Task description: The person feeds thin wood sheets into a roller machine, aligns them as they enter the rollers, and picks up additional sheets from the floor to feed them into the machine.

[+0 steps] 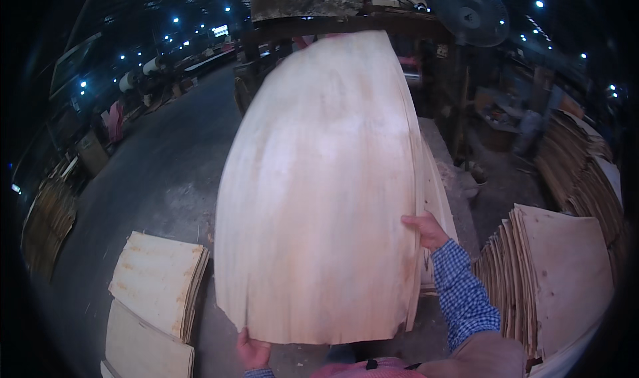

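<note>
In a dim workshop with a grey floor (156, 151), your left hand (254, 351) grips the near edge, your right hand (427, 230) the right edge, of a pale, streaked wood sheet (319, 191).

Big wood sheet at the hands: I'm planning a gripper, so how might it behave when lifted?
The sheet probably bends easily, being broad with thin-looking edges. That thinness also suggests it's light for its size. It may split along its streaky grain: a dark, slit-like line shows above the left hand.
</note>
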`<state>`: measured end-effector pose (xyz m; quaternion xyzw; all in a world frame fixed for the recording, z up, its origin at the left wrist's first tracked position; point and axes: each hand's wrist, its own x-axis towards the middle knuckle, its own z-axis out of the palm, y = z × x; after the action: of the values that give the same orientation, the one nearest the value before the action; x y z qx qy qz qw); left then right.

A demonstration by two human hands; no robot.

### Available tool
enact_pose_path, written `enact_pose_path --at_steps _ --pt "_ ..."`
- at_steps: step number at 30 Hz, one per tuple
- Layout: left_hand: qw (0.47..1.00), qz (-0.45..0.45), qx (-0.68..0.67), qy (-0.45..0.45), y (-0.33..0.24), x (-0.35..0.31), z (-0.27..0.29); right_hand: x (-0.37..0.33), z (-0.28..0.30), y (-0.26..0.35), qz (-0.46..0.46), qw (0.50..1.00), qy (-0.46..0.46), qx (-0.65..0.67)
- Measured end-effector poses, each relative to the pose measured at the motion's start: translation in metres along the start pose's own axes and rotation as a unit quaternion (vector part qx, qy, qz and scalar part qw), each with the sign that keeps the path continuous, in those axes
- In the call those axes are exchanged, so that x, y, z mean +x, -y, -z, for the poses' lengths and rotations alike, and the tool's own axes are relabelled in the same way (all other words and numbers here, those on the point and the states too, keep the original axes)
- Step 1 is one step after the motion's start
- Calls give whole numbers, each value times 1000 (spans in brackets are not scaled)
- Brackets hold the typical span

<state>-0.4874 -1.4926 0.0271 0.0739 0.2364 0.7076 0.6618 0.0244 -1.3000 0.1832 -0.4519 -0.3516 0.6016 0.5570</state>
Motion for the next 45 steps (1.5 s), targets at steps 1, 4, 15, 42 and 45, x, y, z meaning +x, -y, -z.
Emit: enact_pose_path --at_steps 1,4,15,42,45 --pt "997 27 -54 -39 12 13 -15 15 18 -1 -10 1000 -23 -15" --pt "989 138 -49 2 49 57 -18 55 77 -3 -53 987 -137 -70" --pt "958 242 29 -149 70 95 10 18 116 -39 -43 980 -140 -138" --pt "908 64 396 122 282 477 -208 -67 102 -129 -8 718 -336 -610" --pt "731 -23 643 227 281 499 -258 -64 99 -118 -41 714 -354 -603"
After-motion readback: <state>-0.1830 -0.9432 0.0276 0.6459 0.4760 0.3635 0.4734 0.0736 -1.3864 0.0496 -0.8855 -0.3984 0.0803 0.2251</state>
